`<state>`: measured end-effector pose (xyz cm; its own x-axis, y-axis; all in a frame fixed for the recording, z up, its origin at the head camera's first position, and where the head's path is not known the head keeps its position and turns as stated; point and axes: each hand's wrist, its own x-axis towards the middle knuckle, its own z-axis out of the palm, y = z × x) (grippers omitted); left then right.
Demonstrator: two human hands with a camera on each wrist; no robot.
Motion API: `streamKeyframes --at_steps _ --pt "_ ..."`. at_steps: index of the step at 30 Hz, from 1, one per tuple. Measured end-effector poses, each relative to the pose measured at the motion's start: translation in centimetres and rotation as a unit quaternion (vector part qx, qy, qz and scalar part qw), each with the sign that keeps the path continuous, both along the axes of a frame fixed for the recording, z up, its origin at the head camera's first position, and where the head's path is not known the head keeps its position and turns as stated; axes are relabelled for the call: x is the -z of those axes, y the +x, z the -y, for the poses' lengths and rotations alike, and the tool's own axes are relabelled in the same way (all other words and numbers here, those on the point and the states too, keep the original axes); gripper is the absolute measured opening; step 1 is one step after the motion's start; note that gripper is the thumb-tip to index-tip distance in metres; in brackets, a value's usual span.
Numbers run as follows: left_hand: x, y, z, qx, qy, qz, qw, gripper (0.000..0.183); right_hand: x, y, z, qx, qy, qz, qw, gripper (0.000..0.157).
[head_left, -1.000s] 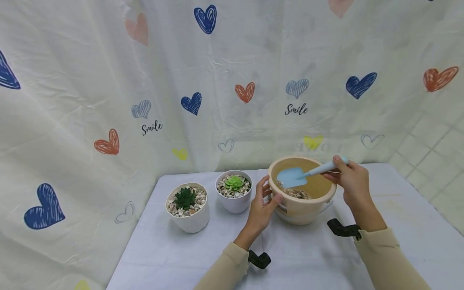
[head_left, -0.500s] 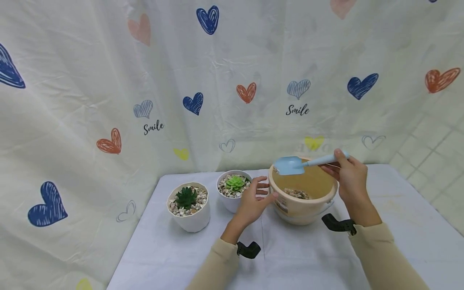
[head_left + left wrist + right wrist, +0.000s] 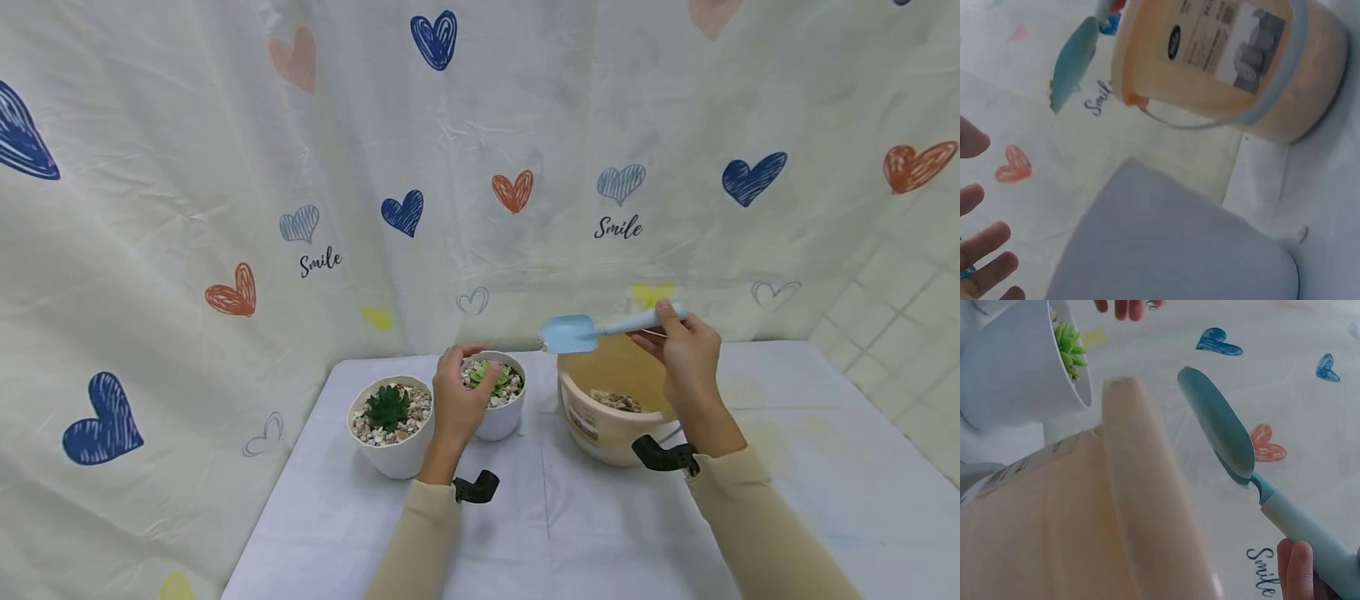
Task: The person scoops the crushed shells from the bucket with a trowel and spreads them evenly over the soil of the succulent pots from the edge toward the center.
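Note:
My right hand (image 3: 690, 358) grips the handle of a light blue hand trowel (image 3: 568, 334), whose blade hangs over the left rim of the beige bucket (image 3: 600, 421). A few pebbles show at the blade's tip. Loose pebbles (image 3: 617, 401) lie at the bottom of the bucket. Beside the smaller white pot (image 3: 501, 423), my left hand (image 3: 457, 404) is raised with its fingers spread and partly hides the light green succulent (image 3: 1070, 350). In the left wrist view, the fingers (image 3: 988, 244) hold nothing; contact with the pot cannot be made out.
A larger white pot (image 3: 397, 458) with a dark green succulent (image 3: 387, 407) and pebbles stands left of my left hand. A single pebble (image 3: 1302, 234) lies on the white tablecloth (image 3: 510, 533). A heart-print curtain (image 3: 337, 150) hangs behind the table.
My left hand has let go of the bucket's rim and moved left to the smaller pot. The trowel has risen out of the bucket and shifted left in my right hand.

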<state>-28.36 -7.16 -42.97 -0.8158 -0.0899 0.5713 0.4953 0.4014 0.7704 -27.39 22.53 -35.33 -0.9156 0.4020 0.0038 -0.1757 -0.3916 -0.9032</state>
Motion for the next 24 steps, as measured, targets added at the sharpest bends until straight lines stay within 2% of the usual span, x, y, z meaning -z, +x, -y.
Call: streamKeyframes --at_steps 2,5,11,15,24 --pt "0.7 -0.4 0.4 -0.023 -0.015 0.03 0.9992 0.05 0.0 -0.2 0.5 -0.006 0.004 0.005 1.0 0.035" --pt "1.7 -0.8 0.7 -0.037 -0.021 0.085 0.9955 0.072 0.2 -0.5 1.2 -0.012 0.019 0.014 1.0 0.031" --pt "3.3 -1.3 1.0 -0.023 -0.024 0.152 0.9878 0.104 1.0 -1.2 2.5 -0.011 0.059 0.021 0.998 0.034" --pt "4.3 -1.7 1.3 0.001 0.009 0.159 0.9872 0.109 1.3 -1.5 3.2 -0.005 0.084 0.029 0.996 0.034" --pt "6.5 -2.3 2.0 0.058 0.079 0.129 0.9868 0.115 1.3 -1.7 4.2 -0.003 0.138 0.015 0.99 0.038"
